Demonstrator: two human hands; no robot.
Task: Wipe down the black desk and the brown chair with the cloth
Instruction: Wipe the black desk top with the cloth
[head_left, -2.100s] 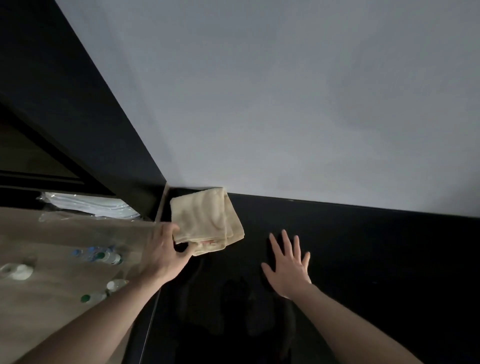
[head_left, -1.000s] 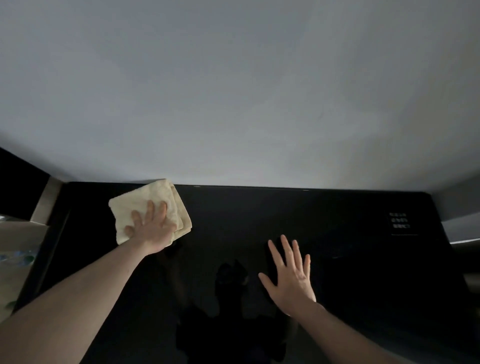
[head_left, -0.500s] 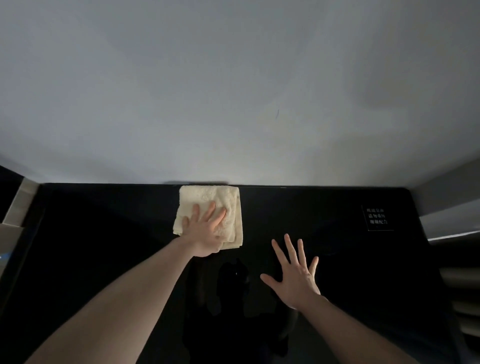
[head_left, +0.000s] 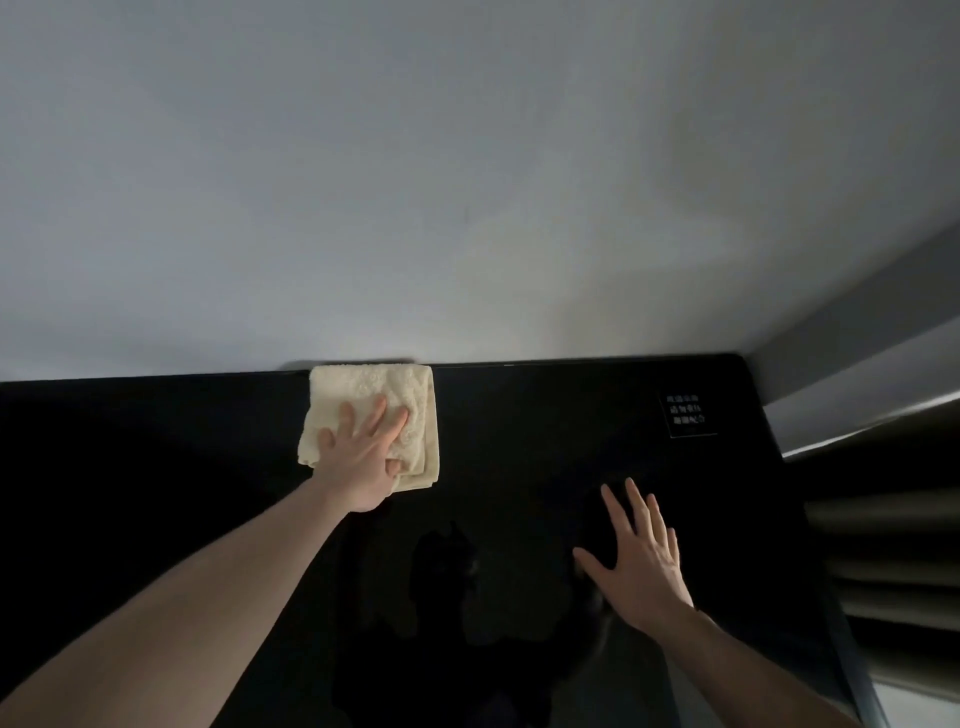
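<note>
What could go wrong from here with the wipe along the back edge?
The folded cloth sits against the wall, pressed only by the flat left hand, so it may bunch or unfold. The small sign lies ahead on the desk and could be knocked. The right hand may leave smudges.

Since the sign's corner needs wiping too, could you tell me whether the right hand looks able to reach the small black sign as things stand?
Probably yes. The right hand lies open on the black desk, and only bare desk shows between it and the small sign near the back right corner. The left hand presses the cloth elsewhere.
</note>
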